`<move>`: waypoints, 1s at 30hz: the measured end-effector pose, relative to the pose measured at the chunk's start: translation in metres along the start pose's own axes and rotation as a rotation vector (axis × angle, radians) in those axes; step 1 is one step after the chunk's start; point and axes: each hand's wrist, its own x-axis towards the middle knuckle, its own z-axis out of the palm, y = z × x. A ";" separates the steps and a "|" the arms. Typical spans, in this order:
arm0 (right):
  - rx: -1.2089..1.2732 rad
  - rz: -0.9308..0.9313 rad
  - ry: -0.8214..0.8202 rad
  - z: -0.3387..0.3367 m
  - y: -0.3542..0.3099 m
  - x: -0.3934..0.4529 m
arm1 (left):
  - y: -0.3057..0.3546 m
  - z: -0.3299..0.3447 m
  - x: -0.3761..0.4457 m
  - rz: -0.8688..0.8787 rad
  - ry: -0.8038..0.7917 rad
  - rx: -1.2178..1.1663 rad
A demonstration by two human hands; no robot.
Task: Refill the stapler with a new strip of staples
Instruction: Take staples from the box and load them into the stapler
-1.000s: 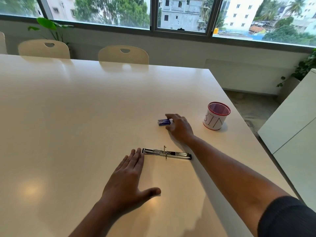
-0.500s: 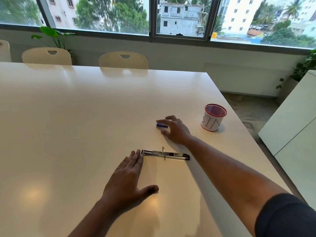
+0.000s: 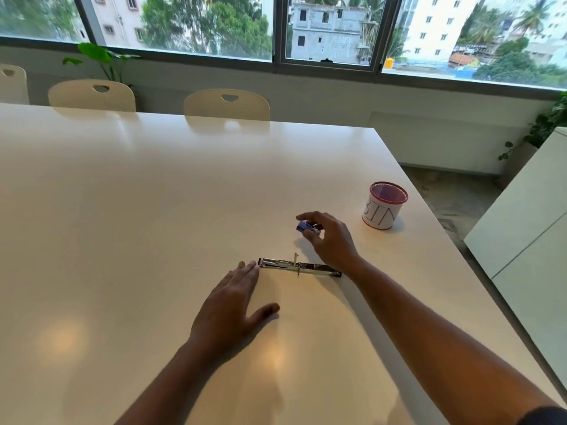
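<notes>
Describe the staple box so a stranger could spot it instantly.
Start at the white table and find the red-rimmed cup marked BIN near its right edge. Just left of it, the right hand pinches a small blue box. It is the only blue thing there; the stapler nearby is silver.

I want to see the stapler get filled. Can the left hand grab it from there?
Probably yes: the left hand lies flat with fingertips at the opened stapler, and nothing sits between them.

The white cup (image 3: 383,208) with the red rim has big thin letters on its side. They read "BIN", though the last letter is partly cut off. The cup stands at about two o'clock on the table (image 3: 153,210).
</notes>
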 end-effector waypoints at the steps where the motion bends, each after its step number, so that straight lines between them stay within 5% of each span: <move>1: 0.040 -0.017 0.019 -0.007 -0.006 -0.012 | 0.001 0.000 -0.002 -0.002 0.049 -0.034; 6: 0.154 -0.062 0.032 -0.034 -0.029 -0.089 | 0.026 0.002 -0.013 -0.107 0.372 -0.475; 11: 0.092 -0.125 -0.067 -0.022 -0.032 -0.155 | 0.063 0.009 -0.028 -0.203 0.138 -0.867; 19: 0.143 -0.091 -0.001 -0.005 -0.020 -0.182 | 0.061 0.004 -0.025 -0.150 -0.037 -0.837; 30: 0.145 -0.055 -0.016 -0.004 -0.022 -0.182 | 0.058 0.007 -0.024 -0.152 -0.068 -0.778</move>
